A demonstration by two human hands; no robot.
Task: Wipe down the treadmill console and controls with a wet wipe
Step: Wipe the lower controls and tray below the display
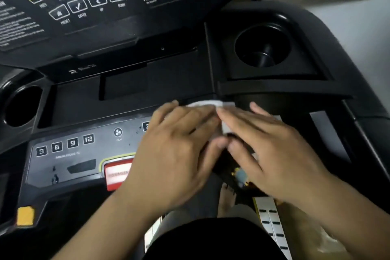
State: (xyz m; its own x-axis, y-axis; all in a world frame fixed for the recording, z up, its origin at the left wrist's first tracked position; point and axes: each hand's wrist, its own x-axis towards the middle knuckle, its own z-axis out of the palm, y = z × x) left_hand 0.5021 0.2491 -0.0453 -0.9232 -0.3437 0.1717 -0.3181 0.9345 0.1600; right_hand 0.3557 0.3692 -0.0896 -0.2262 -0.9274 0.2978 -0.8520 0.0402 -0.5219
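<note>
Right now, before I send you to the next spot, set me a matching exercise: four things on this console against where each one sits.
Things:
1. wet wipe
2. fan button
3. red button
4. right cup holder

Places:
A. just right of the 12 key
B. far right of the console, beyond the hands
C. showing past the fingertips of the left hand and right hand
D. partly hidden by the left hand

Pairs: 1-C, 2-A, 3-D, 4-B.
</note>
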